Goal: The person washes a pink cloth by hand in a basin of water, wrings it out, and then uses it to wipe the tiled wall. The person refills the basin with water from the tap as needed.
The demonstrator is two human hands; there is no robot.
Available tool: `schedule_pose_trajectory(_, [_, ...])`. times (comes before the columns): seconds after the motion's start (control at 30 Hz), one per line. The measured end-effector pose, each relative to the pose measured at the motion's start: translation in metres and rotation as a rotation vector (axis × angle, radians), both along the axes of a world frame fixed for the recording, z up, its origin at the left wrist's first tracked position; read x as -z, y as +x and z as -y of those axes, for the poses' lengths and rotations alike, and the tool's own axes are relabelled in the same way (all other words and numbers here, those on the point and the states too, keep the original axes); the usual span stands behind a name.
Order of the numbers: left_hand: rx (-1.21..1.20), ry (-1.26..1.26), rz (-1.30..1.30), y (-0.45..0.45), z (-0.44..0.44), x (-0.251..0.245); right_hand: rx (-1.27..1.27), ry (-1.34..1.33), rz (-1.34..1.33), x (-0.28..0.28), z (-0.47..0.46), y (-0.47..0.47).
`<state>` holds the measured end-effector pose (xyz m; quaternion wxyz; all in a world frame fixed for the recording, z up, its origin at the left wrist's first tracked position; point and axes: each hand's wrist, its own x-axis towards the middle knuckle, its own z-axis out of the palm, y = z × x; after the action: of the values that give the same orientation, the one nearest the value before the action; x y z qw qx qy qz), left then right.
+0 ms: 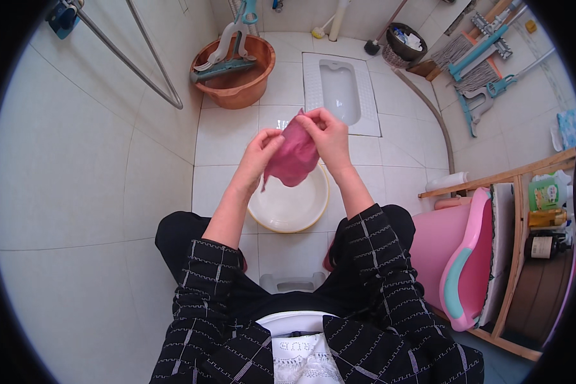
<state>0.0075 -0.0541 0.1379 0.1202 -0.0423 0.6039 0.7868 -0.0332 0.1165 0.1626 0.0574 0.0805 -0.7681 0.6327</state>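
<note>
A small dark-pink cloth (294, 156) hangs between my two raised hands. My left hand (263, 151) pinches its left upper edge between thumb and fingers. Its upper right corner is gripped by my right hand (327, 137), with the fingers curled. Below the cloth, a white basin (290, 211) with a yellow rim stands on the tiled floor between my knees; the cloth and my left hand hide part of it. The inside of the basin looks pale, and whether it holds water I cannot tell.
A brown tub (242, 93) holding a mop head stands at the back left, beside a squat toilet (341, 91). At right are a waste bin (403, 45), a hose (429, 103), hanging mops (480, 53), a pink plastic tub (437, 249) and a wooden shelf (513, 269) with bottles.
</note>
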Motion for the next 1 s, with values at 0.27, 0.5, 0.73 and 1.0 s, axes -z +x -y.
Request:
schedule_pose_trajectory(0.27, [0.025,-0.130,0.019,0.002,-0.001,0.014,0.184,-0.277,-0.021,-0.020,-0.022,-0.002])
schedule_pose_trajectory(0.5, [-0.353,0.227,-0.098,-0.004,-0.015,0.022,0.102,-0.347,-0.147,0.001,-0.008,-0.002])
schedule_pose_trajectory(0.73, [-0.366,0.484,0.120,-0.011,-0.007,0.051,-0.254,0.197,-0.522,0.005,0.043,0.049])
schedule_pose_trajectory(1.0, [-0.349,0.643,0.312,0.008,-0.050,0.069,0.021,0.568,-0.338,0.035,0.050,0.030])
